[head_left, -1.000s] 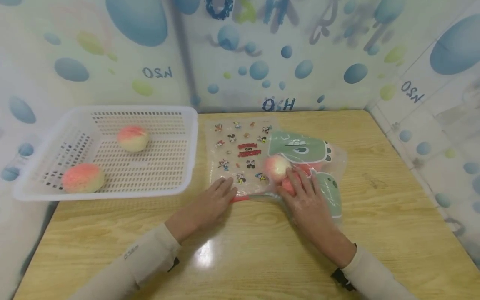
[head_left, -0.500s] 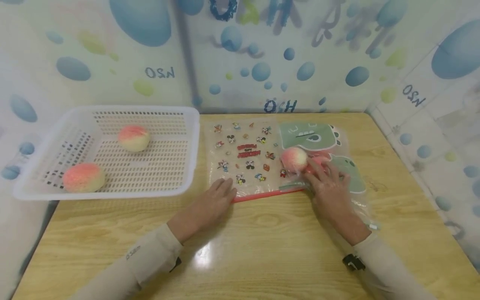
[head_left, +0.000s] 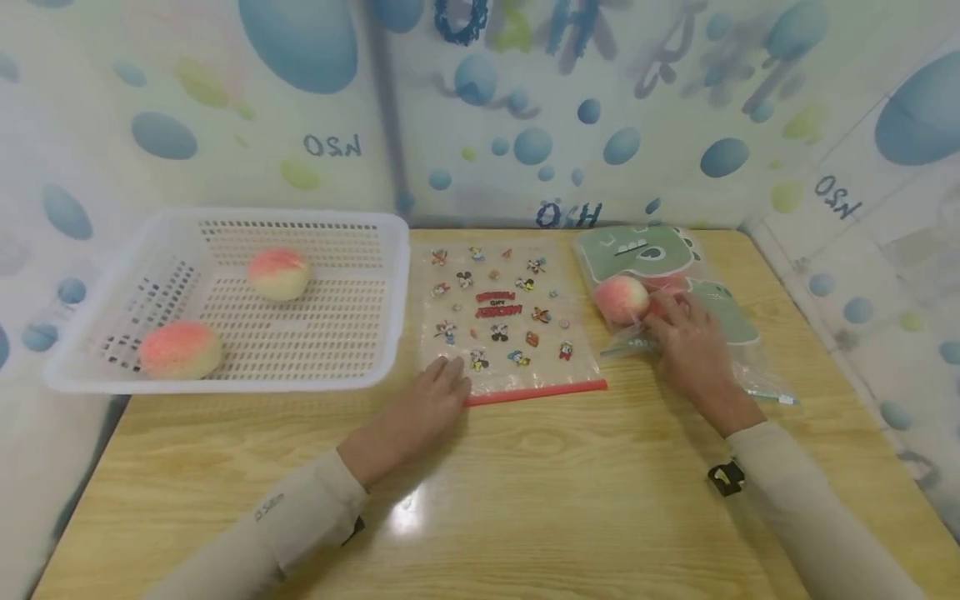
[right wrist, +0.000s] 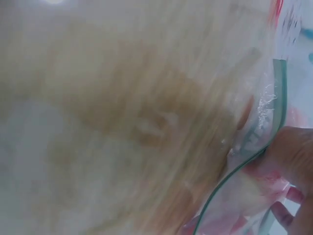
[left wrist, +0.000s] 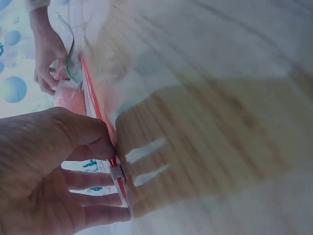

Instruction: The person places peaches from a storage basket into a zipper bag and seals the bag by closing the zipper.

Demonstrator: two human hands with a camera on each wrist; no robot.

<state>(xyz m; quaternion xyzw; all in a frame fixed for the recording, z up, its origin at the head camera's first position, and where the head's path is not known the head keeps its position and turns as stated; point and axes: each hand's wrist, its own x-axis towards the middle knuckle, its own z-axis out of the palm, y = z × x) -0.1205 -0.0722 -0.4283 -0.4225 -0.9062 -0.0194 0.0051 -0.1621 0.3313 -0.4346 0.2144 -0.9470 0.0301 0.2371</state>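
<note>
My left hand [head_left: 427, 404] rests on the near left corner of a clear zip bag [head_left: 498, 317] with cartoon prints. In the left wrist view its thumb touches the red zip strip [left wrist: 100, 107], beside the white slider [left wrist: 117, 172]; its other fingers lie fairly straight. My right hand [head_left: 693, 346] grips a second zip bag [head_left: 641, 250], printed with green dinosaurs, its fingers curled at the mouth. Inside that bag is a pink and cream peach [head_left: 621, 300], with more pink showing behind the fingers. The green zip strip [right wrist: 234, 171] runs past the hand in the right wrist view.
At the left stands a white plastic basket [head_left: 225, 386] with a peach [head_left: 279, 273] toward its back and another peach [head_left: 180, 350] at its front left. Patterned walls [head_left: 465, 192] rise behind and beside the wooden table [head_left: 525, 500].
My right hand has moved right and away from me, dragging the dinosaur bag and its contents off the cartoon bag. The left hand has stayed on the cartoon bag's corner.
</note>
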